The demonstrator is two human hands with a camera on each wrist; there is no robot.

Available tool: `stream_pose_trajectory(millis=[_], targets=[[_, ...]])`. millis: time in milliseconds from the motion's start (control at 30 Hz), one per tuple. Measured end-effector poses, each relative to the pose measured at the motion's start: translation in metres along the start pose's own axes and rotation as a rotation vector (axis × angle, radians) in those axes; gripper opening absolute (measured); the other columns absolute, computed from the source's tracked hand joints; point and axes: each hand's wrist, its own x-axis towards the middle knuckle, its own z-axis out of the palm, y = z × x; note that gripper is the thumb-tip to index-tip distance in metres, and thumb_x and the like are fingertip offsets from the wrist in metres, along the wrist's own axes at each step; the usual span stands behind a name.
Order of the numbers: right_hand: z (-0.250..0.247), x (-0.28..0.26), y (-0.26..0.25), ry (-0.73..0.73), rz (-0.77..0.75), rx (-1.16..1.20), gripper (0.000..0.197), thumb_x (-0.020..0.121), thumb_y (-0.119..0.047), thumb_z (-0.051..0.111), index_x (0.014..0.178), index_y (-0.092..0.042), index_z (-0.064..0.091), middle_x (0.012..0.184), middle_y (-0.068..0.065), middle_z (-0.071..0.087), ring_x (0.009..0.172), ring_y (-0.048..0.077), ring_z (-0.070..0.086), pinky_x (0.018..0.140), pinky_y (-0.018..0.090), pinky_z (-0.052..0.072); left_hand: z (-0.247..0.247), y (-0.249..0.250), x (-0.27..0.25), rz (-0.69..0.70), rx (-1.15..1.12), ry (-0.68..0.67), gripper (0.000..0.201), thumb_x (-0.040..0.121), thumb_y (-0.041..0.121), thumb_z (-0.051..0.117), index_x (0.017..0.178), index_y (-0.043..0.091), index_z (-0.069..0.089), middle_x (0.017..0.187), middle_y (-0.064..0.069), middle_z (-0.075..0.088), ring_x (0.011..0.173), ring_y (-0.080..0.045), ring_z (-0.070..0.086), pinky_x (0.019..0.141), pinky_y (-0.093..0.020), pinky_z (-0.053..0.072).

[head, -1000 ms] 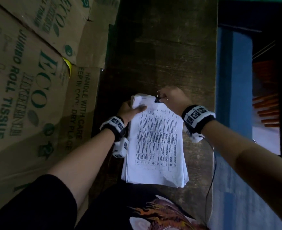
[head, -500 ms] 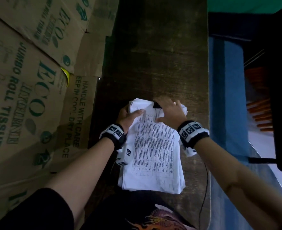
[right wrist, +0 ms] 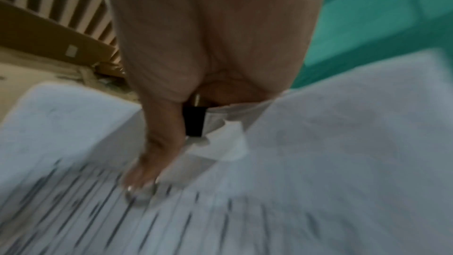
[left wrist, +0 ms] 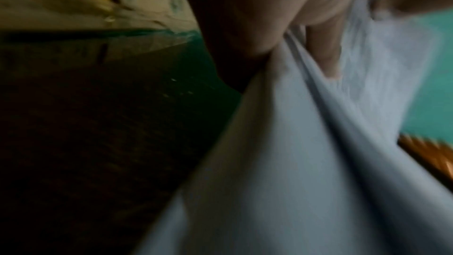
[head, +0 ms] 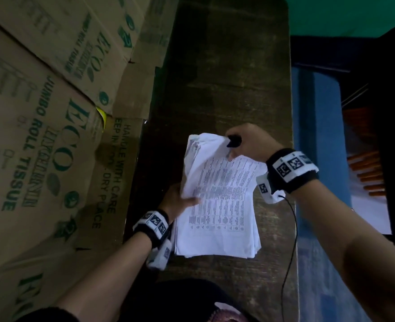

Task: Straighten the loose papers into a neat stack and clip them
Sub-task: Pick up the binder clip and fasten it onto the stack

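right hand (head: 250,144) pinches the black clip (head: 234,141) on the papers (head: 219,205), left hand (head: 176,201) grips their edge above the counter (head: 226,77).

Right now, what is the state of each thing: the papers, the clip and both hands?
paper stack: on the table, far end lifted and bent, edges uneven.
binder clip: black, at the stack's far edge, held.
left hand: grips the stack's left edge.
right hand: pinches the binder clip.

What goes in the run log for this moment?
left hand: grips white printed paper stack | right hand: holds black binder clip at far edge | stack uneven
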Motion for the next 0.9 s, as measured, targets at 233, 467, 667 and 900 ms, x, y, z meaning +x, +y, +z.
stream_pose_trajectory(millis=[233,467,667,900], targets=[[0.067,-0.059,0.127,0.284,0.586,0.462,0.096,0.052,-0.058,0.088,0.132,-0.028,0.045,0.125,-0.003,0.063,0.112,0.020,0.064,0.089,0.045,0.055,0.010,0.031,0.031,0.023,-0.175,0.023,0.041,0.067,-0.009,0.078,0.100,0.014,0.069,0.100,-0.002,0.074,0.097,-0.019,0.070,0.093,-0.041,0.052],[0.100,-0.091,0.127,0.179,0.568,0.862,0.046,0.078,-0.020,0.078,0.115,-0.004,0.058,0.103,0.009,0.072,0.087,0.021,0.071,0.070,0.034,0.058,0.041,0.060,0.091,0.039,-0.096,0.011,0.068,0.067,-0.005,0.079,0.129,0.006,0.052,0.124,-0.009,0.064,0.113,-0.022,0.061,0.100,-0.041,0.048],[0.086,-0.055,0.161,0.451,0.659,0.694,0.045,0.081,-0.013,0.075,0.116,-0.003,0.048,0.107,0.009,0.062,0.090,0.025,0.064,0.065,0.028,0.048,0.071,0.044,0.105,-0.094,0.335,-0.066,0.077,0.085,-0.001,0.064,0.145,0.012,0.017,0.146,-0.007,0.041,0.135,-0.024,0.038,0.113,-0.042,0.032],[0.108,-0.090,0.140,0.163,0.646,-0.034,0.074,0.092,-0.038,0.055,0.150,-0.028,0.010,0.151,0.016,0.010,0.141,0.041,0.014,0.111,0.058,0.020,0.096,0.015,0.084,-0.128,0.663,0.152,0.082,0.096,0.017,0.049,0.151,0.016,-0.011,0.156,-0.016,0.002,0.145,-0.034,0.010,0.118,-0.047,0.020]])
